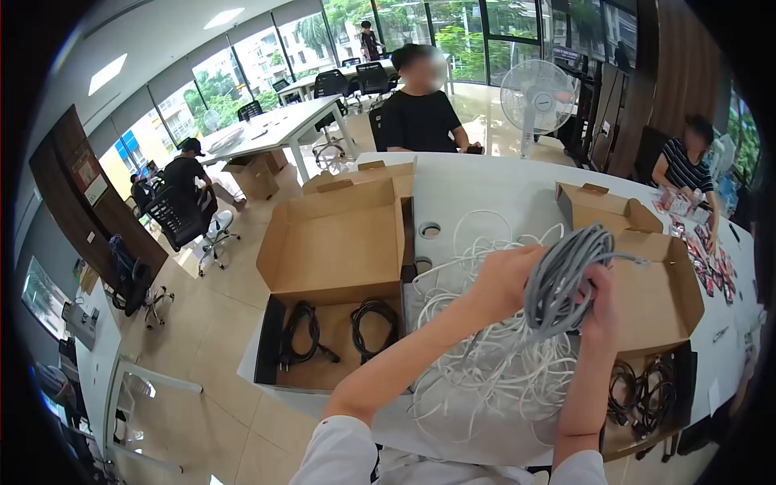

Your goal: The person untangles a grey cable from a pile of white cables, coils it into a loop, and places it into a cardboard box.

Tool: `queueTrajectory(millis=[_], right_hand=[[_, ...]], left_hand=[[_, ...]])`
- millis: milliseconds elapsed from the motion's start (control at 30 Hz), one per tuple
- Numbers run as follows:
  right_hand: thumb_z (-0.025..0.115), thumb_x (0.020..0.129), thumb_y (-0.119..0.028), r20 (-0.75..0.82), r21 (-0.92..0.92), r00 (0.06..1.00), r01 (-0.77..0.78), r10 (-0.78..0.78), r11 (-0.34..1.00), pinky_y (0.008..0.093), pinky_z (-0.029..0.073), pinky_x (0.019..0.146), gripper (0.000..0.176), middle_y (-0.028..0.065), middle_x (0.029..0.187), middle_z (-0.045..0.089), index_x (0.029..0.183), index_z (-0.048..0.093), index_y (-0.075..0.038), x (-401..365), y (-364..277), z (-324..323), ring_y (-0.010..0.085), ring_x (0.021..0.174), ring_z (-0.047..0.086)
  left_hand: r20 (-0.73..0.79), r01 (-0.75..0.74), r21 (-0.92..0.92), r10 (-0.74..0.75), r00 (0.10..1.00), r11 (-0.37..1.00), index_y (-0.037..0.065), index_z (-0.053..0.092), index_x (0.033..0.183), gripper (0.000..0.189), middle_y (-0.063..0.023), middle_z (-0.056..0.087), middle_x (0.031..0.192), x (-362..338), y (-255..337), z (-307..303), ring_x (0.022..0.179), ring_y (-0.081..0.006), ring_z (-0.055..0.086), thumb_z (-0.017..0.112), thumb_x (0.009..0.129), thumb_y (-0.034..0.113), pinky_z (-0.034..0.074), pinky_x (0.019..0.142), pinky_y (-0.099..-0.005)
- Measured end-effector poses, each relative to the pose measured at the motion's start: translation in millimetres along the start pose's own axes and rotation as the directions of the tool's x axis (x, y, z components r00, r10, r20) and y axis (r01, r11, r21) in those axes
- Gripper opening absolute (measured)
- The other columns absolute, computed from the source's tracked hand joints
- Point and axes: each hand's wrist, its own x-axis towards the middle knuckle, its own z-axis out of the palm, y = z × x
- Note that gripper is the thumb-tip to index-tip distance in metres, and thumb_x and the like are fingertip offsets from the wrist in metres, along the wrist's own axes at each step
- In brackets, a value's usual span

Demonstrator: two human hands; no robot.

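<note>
A thick coil of grey network cable [563, 284] is held up above the table, between my two hands. My left hand [511, 273] grips its left side, with most of the fingers hidden behind the loops. On the right side, my right hand [600, 297] is closed around the coil. One cable end with a clear plug [641, 260] sticks out to the right. Below the coil lies a large loose tangle of white cables [469, 368], spread over the tabletop.
An open cardboard box [333, 238] on the left holds two coiled black cables [374, 329]. Another open box [647, 283] on the right holds more black cables [643, 396]. Across the white table [485, 182] sits a person; another handles red packets [711, 259] at far right.
</note>
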Motion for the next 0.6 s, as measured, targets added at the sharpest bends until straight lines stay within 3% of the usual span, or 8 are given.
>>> queueTrajectory(millis=[167, 267, 400, 467, 500, 533, 567, 600], right_hand=[[0.045, 0.074, 0.007, 0.055, -0.041, 0.998, 0.03, -0.028, 0.999, 0.0247, 0.038, 0.042, 0.017, -0.0007, 0.061, 0.045, 0.087, 0.053, -0.002, 17, 5, -12, 0.0052, 0.045, 0.034], [0.05, 0.075, 0.004, 0.088, -0.152, 0.995, 0.053, -0.04, 0.987, 0.0238, 0.041, 0.042, 0.022, -0.0013, 0.059, 0.047, 0.095, 0.059, 0.001, 21, 2, -11, 0.0042, 0.045, 0.035], [0.051, 0.078, 0.0, 0.1, -0.115, 0.995, 0.042, -0.031, 0.992, 0.0238, 0.04, 0.043, 0.022, 0.0007, 0.066, 0.055, 0.098, 0.059, -0.002, 25, 6, -13, 0.0041, 0.045, 0.037], [0.052, 0.08, -0.002, 0.101, -0.034, 0.994, 0.043, -0.04, 0.998, 0.0225, 0.039, 0.044, 0.027, 0.0034, 0.075, 0.061, 0.107, 0.057, -0.002, 31, 10, -23, 0.0043, 0.048, 0.041], [0.052, 0.081, -0.001, 0.06, -0.038, 0.997, 0.047, -0.045, 0.998, 0.0216, 0.039, 0.044, 0.027, 0.0029, 0.076, 0.062, 0.107, 0.058, -0.002, 33, 8, -24, 0.0042, 0.049, 0.044], [0.051, 0.081, 0.0, 0.034, -0.048, 0.997, 0.066, -0.064, 0.997, 0.0207, 0.038, 0.043, 0.027, 0.0018, 0.077, 0.062, 0.107, 0.059, -0.003, 34, 5, -26, 0.0041, 0.049, 0.045], [0.051, 0.081, 0.0, 0.062, -0.069, 0.993, 0.102, -0.098, 0.992, 0.0201, 0.036, 0.042, 0.026, 0.0013, 0.076, 0.062, 0.105, 0.059, -0.003, 35, 0, -32, 0.0043, 0.047, 0.044], [0.05, 0.081, 0.001, 0.055, -0.059, 0.989, 0.141, -0.138, 0.988, 0.0201, 0.035, 0.041, 0.025, 0.0015, 0.076, 0.061, 0.104, 0.059, -0.003, 35, -2, -34, 0.0044, 0.046, 0.044]], left_hand=[[-0.016, 0.056, -0.116, -0.058, 0.998, 0.992, 0.004, 0.059, 0.095, 0.026, -0.0139, 0.06, 0.077, 4, -11, 3, 0.068, -0.0356, 0.058, 0.065, 0.071, 0.012, 0.047, 0.059, -0.0368], [0.083, 0.203, -0.063, -0.197, 0.977, 0.977, 0.0, 0.06, 0.105, 0.034, -0.0154, 0.062, 0.086, 1, -8, 0, 0.079, -0.0279, 0.063, 0.067, 0.074, 0.013, 0.047, 0.071, -0.0338], [0.001, 0.302, -0.382, -0.327, 0.945, 0.873, -0.001, 0.058, 0.109, 0.028, -0.0069, 0.064, 0.102, -2, 1, -5, 0.094, -0.0172, 0.06, 0.057, 0.087, 0.015, 0.046, 0.082, -0.0291], [0.041, 0.499, -0.518, -0.563, 0.826, 0.694, -0.001, 0.054, 0.119, 0.03, -0.007, 0.057, 0.12, -11, -8, -13, 0.112, -0.0143, 0.051, 0.048, 0.093, 0.015, 0.04, 0.095, -0.0289], [0.072, 0.536, -0.623, -0.64, 0.765, 0.57, 0.0, 0.049, 0.126, 0.038, -0.008, 0.052, 0.128, -28, -26, -15, 0.12, -0.0155, 0.045, 0.047, 0.095, 0.022, 0.034, 0.102, -0.0303], [0.046, 0.594, -0.49, -0.662, 0.749, 0.638, 0.0, 0.047, 0.129, 0.045, -0.0102, 0.048, 0.133, -32, -18, -21, 0.125, -0.0194, 0.043, 0.042, 0.097, 0.032, 0.029, 0.106, -0.0335], [0.011, 0.394, -0.795, -0.638, 0.77, 0.461, -0.001, 0.046, 0.129, 0.057, -0.0135, 0.046, 0.136, -50, -23, -18, 0.126, -0.0228, 0.043, 0.037, 0.097, 0.045, 0.03, 0.105, -0.0375], [0.059, 0.388, -0.825, -0.62, 0.782, 0.411, -0.004, 0.046, 0.128, 0.071, -0.0172, 0.044, 0.136, -60, -23, -30, 0.127, -0.0268, 0.042, 0.032, 0.093, 0.057, 0.03, 0.105, -0.0419]])
